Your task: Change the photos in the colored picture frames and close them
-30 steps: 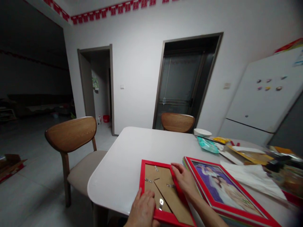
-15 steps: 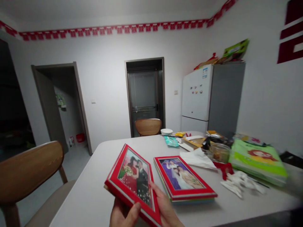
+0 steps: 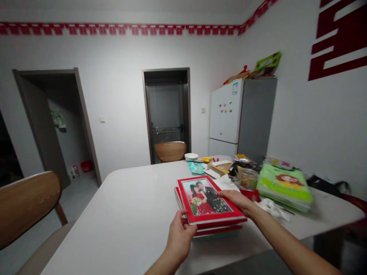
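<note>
Head view: the person in front of me has both bare hands on a red picture frame, which lies face up, showing two people, one in a red gown with a bouquet and one in a dark suit. The left hand has its grip closed around the frame's near left corner, thumb along the front and fingers against the side. The right hand grips the right side, its fingertips over the border by the picture.

The frame sits on a second red frame, whose edges poke out below it and at the left, so the two are not quite squared. The stack rests near the near edge of the white surface, well apart from the rounded far left corner.

Behind the frame, white paper lies partly hidden. Farther back, by the surface's far edge, I see a teal packet and a white bowl. Toward the right end are a clear tub, a big green package and, nearer the near edge, a crumpled white bundle beside the right forearm. A wooden chair stands beyond the far edge.
</note>
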`<state>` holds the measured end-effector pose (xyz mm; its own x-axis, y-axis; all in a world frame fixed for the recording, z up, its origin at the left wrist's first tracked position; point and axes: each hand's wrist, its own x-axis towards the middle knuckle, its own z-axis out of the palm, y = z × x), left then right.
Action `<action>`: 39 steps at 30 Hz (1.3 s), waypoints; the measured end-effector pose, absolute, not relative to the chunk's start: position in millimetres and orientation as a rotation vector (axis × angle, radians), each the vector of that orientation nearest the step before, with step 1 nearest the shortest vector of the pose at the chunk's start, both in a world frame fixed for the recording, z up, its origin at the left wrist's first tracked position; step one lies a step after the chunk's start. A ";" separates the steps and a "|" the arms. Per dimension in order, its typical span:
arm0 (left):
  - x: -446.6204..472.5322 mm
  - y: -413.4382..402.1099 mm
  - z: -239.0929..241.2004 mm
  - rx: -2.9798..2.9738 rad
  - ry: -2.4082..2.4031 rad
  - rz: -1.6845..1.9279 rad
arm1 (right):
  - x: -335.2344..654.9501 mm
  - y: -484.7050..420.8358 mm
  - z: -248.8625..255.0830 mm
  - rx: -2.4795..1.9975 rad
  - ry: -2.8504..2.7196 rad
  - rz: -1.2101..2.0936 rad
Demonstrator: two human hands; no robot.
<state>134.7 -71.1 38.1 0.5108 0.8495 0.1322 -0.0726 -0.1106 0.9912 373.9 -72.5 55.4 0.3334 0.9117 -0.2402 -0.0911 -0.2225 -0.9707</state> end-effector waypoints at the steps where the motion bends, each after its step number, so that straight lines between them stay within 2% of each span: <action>1: 139.6 -69.3 31.0 1.564 0.771 0.910 | 377.9 -68.7 51.0 -1.507 -0.805 1.106; 7: 137.1 -60.4 12.9 2.003 1.035 0.825 | 378.7 -75.5 31.1 -1.601 -0.921 0.998; 13: 126.2 -59.2 -9.3 1.980 0.871 0.809 | 361.3 -100.6 17.3 -1.596 -1.038 1.025; 17: 104.3 -39.5 -15.3 1.980 1.049 0.890 | 326.1 -79.0 11.7 -1.605 -1.088 0.972; 29: -8.7 41.9 -13.4 1.837 1.522 1.022 | 188.8 20.5 34.2 -1.625 -1.305 0.712; 35: -36.6 45.0 -10.6 1.733 1.510 1.118 | 181.2 40.2 29.0 -1.655 -1.308 0.585; 39: -52.3 41.7 23.4 1.589 1.473 1.260 | 181.8 41.3 45.1 -1.667 -1.303 0.474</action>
<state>-52.3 41.7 23.4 -0.0801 0.9707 0.2266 0.3743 -0.1814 0.9094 181.8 41.3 45.1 0.3612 0.9027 0.2339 0.5409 0.0015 -0.8411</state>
